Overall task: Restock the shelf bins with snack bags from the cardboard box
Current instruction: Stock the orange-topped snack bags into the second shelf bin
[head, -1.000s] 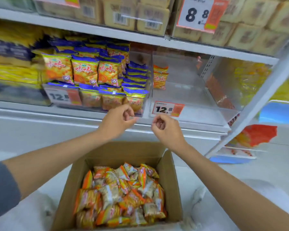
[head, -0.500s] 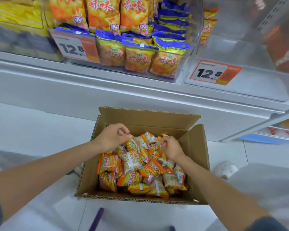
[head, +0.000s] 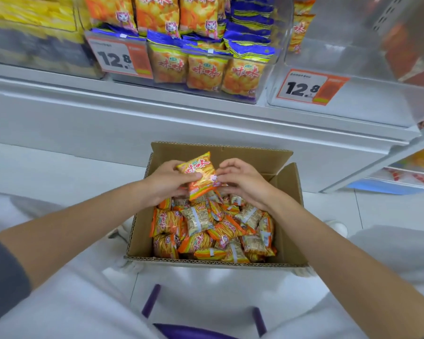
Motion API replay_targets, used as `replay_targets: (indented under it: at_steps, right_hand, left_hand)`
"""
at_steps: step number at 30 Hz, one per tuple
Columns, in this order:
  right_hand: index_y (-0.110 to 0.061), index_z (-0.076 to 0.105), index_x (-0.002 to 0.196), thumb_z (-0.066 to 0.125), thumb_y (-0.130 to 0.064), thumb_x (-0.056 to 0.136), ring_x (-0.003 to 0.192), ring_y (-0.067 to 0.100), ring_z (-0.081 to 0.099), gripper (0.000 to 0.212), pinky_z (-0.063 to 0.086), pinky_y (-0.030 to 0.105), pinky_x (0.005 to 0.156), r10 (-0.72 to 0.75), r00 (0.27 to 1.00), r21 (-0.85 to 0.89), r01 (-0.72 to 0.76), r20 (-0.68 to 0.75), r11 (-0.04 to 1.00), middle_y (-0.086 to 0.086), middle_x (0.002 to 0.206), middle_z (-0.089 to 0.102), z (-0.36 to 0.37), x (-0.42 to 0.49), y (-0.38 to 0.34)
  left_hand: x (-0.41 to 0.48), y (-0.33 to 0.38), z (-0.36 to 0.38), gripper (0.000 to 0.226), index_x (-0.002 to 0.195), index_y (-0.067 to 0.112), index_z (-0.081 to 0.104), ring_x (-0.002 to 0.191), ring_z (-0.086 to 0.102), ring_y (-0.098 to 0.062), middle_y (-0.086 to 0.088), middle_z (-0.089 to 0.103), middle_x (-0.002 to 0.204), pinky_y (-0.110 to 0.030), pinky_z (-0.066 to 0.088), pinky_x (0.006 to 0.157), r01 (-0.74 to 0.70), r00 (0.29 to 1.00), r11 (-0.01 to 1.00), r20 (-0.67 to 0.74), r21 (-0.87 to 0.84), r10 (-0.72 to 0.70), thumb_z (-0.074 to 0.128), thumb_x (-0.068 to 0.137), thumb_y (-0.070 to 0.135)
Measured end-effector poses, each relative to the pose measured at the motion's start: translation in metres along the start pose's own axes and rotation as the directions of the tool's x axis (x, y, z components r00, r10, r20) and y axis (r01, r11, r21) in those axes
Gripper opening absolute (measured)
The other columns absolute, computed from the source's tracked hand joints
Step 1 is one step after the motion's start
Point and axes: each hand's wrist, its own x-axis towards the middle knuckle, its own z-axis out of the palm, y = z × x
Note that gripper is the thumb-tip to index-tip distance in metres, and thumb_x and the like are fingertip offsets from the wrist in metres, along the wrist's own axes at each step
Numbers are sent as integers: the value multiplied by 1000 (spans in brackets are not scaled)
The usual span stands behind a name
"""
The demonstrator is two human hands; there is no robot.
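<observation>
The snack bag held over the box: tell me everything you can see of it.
The snack bag is a small, puffy pillow pack of glossy orange-and-yellow film with red characters and pictured snack sticks. It faces the camera, tilted, above the loose bags in the cardboard box. The left hand grips its left side, thumb on the front; the right hand pinches its right edge.

One box. Two price tags. Two hands: left hand, right hand. One bag lifted; the heap below holds perhaps twenty more, too overlapped to count.
</observation>
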Motion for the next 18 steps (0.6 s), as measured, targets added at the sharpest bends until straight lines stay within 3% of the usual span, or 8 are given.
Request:
replay_targets:
  at_steps: [3,5,8,10,13,15,18]
  right_hand:
    - [-11,59,109,68,2,84,97,19,65,29,55,34,90,-17,995,-244,-8,-99,970,10,112,67,-3,10,26]
    - [-10,58,118,71,-4,84,104,19,61,37,51,33,90,-33,996,-495,-10,-79,869,9,120,62,-5,21,57]
    - [-14,48,138,73,-19,85,131,22,45,59,42,33,101,27,997,-743,34,71,669,5,144,47,-3,37,99]
    - [-15,37,148,74,-24,84,142,24,32,74,33,40,113,42,984,-831,123,173,543,6,155,34,-1,46,123]
    - [-23,22,153,72,-22,83,148,26,9,86,20,48,118,88,962,-943,233,260,237,5,162,13,0,50,147]
    - [-23,28,150,70,-16,83,147,26,12,79,20,48,118,34,958,-953,279,284,116,5,158,23,0,51,152]
    - [-18,44,135,72,-18,82,134,24,35,60,28,36,111,-90,952,-940,302,291,156,5,139,46,-2,50,142]
  left_hand:
    - [4,-10,-19,76,137,12,39,104,64,-21,-8,61,121,-34,55,84,-90,983,949,-128,301,134,82,74,16]
    - [5,-17,-28,80,138,17,37,108,61,-22,-7,59,123,-36,54,87,-98,975,905,-144,414,172,84,73,16]
    - [6,-24,-28,80,138,20,38,107,61,-20,-4,60,123,-37,55,89,-125,977,873,-92,471,190,84,73,18]
    - [7,-28,-27,80,139,20,38,107,61,-18,-3,60,123,-35,55,88,-132,977,869,-85,478,195,84,73,17]
    - [7,-30,-29,78,139,19,38,107,60,-17,-3,60,123,-27,53,81,-124,975,871,-103,475,195,82,75,15]
    - [7,-31,-30,77,139,19,37,110,58,-18,-3,59,124,-27,52,82,-112,974,862,-116,494,193,81,76,14]
    - [7,-32,-31,76,139,19,37,112,57,-19,-2,58,126,-32,53,87,-108,973,849,-118,517,196,81,77,15]
